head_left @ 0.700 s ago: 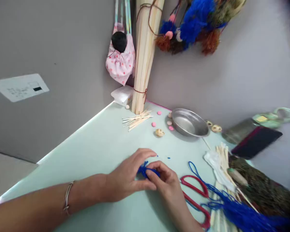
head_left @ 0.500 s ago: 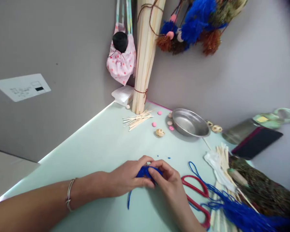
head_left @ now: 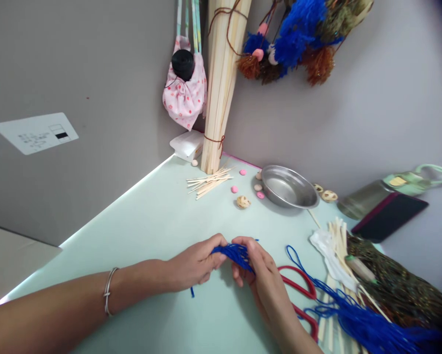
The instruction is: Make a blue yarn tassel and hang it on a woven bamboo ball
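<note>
Between my hands stretches a small bundle of blue yarn point(head_left: 237, 254). My left hand point(head_left: 198, 261) pinches one end of it between thumb and fingers, and a short yarn tail hangs below that hand. The other end lies in my right hand point(head_left: 256, 265), its thumb and fingers closed around the strands. Just right of my right hand, red-handled scissors point(head_left: 302, 282) lie on the table, their blades hidden. A loose hank of blue yarn point(head_left: 368, 319) spreads beyond them at the lower right.
A metal bowl point(head_left: 289, 189) stands at the back, with pink beads point(head_left: 234, 189) and thin sticks point(head_left: 210, 183) left of it. A bundle of wooden strips point(head_left: 221, 98) leans in the corner. Dark green yarn point(head_left: 397, 280), a phone point(head_left: 390, 216) and a bottle point(head_left: 368, 196) lie right.
My hands have moved slightly apart, and more of the blue yarn bundle shows stretched between them. My left fingers have curled in from a flatter hold.
</note>
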Demonstrator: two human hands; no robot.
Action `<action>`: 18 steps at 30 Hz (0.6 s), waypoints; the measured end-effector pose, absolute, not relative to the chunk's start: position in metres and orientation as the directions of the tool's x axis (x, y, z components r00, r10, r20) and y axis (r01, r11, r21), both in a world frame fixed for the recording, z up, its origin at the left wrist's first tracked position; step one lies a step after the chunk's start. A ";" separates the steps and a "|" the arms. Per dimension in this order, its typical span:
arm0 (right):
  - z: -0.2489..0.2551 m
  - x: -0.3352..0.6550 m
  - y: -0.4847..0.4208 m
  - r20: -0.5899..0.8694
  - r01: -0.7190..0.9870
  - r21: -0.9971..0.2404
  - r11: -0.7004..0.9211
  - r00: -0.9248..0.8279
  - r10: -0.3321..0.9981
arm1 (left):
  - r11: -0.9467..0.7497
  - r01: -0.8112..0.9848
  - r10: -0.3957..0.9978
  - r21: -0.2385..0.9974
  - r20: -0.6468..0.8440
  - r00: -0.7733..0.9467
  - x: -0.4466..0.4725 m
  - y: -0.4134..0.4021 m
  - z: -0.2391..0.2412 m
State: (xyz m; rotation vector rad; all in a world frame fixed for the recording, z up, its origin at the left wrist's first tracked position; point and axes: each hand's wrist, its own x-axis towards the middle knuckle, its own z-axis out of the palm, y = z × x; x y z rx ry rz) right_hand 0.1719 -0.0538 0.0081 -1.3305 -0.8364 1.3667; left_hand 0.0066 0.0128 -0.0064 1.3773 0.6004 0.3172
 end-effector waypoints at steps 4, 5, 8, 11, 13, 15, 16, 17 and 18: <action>0.004 0.175 -0.053 -0.271 -0.204 -0.947 -0.247 0.098 0.958 | 0.156 0.132 0.607 0.979 -0.200 0.770 0.005 0.013 -0.004; 0.003 0.175 -0.053 -0.264 -0.202 -0.950 -0.239 0.106 0.959 | 0.174 0.125 0.621 0.977 -0.207 0.756 0.006 0.013 -0.004; 0.000 0.176 -0.053 -0.244 -0.197 -0.956 -0.218 0.117 0.963 | 0.236 0.093 0.651 0.967 -0.228 0.724 0.008 0.013 -0.006; 0.000 0.174 -0.055 -0.220 -0.189 -0.961 -0.200 0.094 0.971 | 0.248 0.037 0.683 0.968 -0.202 0.702 0.009 0.014 -0.009; 0.001 0.173 -0.056 -0.222 -0.165 -0.964 -0.209 0.068 0.973 | 0.248 -0.004 0.710 0.969 -0.179 0.681 0.009 0.016 -0.010; 0.003 0.172 -0.056 -0.242 -0.127 -0.964 -0.235 0.039 0.970 | 0.244 -0.026 0.732 0.970 -0.166 0.661 0.009 0.017 -0.010; 0.003 0.172 -0.056 -0.254 -0.106 -0.962 -0.250 0.023 0.967 | 0.246 -0.029 0.739 0.969 -0.168 0.653 0.009 0.018 -0.009; 0.003 0.172 -0.056 -0.264 -0.088 -0.961 -0.263 0.009 0.964 | 0.254 -0.034 0.746 0.967 -0.173 0.643 0.009 0.018 -0.008; 0.003 0.173 -0.056 -0.271 -0.072 -0.960 -0.270 0.003 0.963 | 0.272 -0.044 0.751 0.961 -0.184 0.634 0.009 0.018 -0.007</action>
